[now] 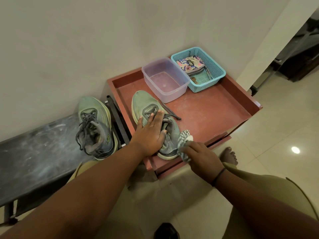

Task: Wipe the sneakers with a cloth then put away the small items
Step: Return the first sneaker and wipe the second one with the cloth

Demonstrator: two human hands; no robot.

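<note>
On the red-brown raised-edge tray table stands a dusty green lace-up sneaker — the left hand lies over its laces, fingers spread, thumb hooked into the collar. The right hand grips a bunched striped cloth against the heel. The second green sneaker stands on the dark bench.

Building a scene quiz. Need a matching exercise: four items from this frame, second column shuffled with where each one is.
Items:
1. striped cloth
2. floral pouch
3. clear tub
4. second sneaker

Places:
A. on the dark bench
B. in the blue basket
C. in the right hand
D. on the red tray, beside the basket

Pairs: 1-C, 2-B, 3-D, 4-A
</note>
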